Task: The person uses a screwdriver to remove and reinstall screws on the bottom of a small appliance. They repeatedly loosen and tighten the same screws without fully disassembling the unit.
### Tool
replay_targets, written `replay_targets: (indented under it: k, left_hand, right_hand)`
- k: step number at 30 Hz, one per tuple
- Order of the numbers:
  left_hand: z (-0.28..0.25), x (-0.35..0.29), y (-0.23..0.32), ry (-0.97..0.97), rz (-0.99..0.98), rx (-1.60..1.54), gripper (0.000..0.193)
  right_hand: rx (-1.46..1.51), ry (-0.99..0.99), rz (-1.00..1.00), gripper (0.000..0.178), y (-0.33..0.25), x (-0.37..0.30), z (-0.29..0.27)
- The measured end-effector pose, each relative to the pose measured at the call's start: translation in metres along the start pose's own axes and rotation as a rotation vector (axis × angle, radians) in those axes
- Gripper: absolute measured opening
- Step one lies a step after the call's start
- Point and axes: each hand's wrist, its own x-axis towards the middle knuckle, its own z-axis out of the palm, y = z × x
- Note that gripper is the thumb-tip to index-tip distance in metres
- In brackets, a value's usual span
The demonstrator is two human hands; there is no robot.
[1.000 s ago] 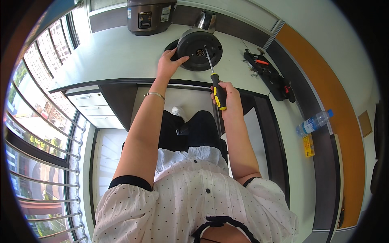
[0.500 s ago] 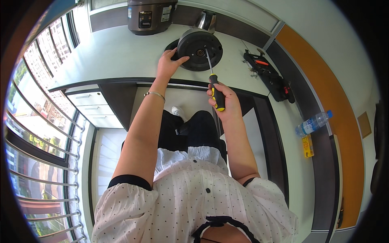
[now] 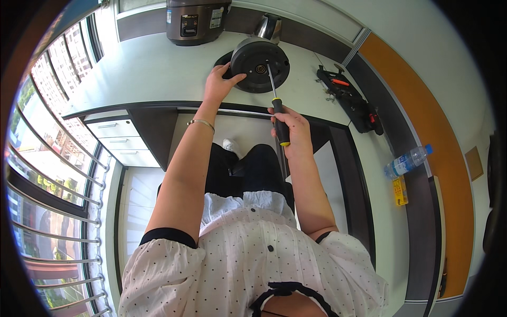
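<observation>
An electric kettle [image 3: 252, 82] rests on the worktop, its round black underside turned toward me. My left hand [image 3: 217, 84] grips the left rim, with the thumb on the underside and the fingers around the edge. In my right hand [image 3: 292, 129] is a black and yellow screwdriver [image 3: 282, 128], its fingers closed around the handle. The metal shaft runs up to the underside, and the tip touches it just right of the round centre socket. Behind the underside shows a shiny steel part [image 3: 269, 27]; whether it belongs to the kettle I cannot tell.
A brown rice cooker [image 3: 195, 24] stands at the back. On the right lie an open black tool case [image 3: 351, 100] with an orange-handled tool, a water bottle [image 3: 406, 162] and a yellow packet [image 3: 400, 191]. White drawers [image 3: 119, 141] are below left, near a barred window.
The screwdriver handle has turned in my right hand, and its fingers have shifted on the grip. My left hand and the kettle stay in place.
</observation>
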Motion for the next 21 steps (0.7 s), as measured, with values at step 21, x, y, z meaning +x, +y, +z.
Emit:
replay_targets:
  k: [21]
  left_hand:
    - [0.003, 0.005, -0.008, -0.010, 0.043, -0.015, 0.069]
  right_hand:
    - [0.051, 0.281, -0.160, 0.031, 0.036, -0.015, -0.073]
